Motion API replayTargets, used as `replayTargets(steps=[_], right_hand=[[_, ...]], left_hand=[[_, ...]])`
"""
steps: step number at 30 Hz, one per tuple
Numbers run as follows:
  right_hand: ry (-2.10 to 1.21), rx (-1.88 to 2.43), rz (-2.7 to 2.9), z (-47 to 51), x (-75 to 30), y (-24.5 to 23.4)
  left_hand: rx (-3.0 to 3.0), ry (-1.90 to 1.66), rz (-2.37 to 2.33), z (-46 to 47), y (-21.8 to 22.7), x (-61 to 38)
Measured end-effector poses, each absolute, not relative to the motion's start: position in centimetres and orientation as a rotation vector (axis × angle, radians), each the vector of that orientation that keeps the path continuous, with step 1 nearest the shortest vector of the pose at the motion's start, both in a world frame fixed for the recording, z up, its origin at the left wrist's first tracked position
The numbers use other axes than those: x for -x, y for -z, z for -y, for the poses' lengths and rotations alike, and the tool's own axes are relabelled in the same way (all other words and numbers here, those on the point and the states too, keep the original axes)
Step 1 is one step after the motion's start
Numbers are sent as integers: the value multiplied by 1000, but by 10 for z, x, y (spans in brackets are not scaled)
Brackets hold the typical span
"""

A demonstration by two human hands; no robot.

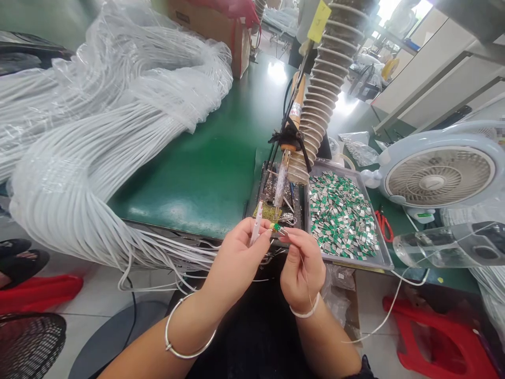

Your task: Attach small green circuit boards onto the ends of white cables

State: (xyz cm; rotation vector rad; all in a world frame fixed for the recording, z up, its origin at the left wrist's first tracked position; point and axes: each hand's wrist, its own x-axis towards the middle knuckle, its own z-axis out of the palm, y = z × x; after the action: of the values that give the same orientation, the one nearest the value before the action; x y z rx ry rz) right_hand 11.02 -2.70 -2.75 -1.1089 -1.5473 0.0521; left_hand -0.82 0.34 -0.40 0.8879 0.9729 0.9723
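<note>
A big bundle of white cables lies partly under clear plastic on the green bench mat; a cardboard box stands behind it; a ribbed tan tube, maybe a hose, rises over the bench; a round white fan sits right, with red-handled cutters just beside it; a red plastic stool stands below.

Electronics assembly workshop, small production floor. Green tabletop with a soldering iron in a stand, ribbed grey hose beside it. Metal tray heaped with small green-and-silver parts. Large bundles of white cable spill over the bench edge. Desk fan at the bench. Tile floor, red plastic stool below. More benches and cardboard box beyond.
</note>
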Motion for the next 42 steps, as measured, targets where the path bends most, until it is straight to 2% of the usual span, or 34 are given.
replayTargets(steps=[42], right_hand=[[151,1139,1627,15,-107,16]], left_hand=[[-831,-1016,-1003,-11,-10,3]])
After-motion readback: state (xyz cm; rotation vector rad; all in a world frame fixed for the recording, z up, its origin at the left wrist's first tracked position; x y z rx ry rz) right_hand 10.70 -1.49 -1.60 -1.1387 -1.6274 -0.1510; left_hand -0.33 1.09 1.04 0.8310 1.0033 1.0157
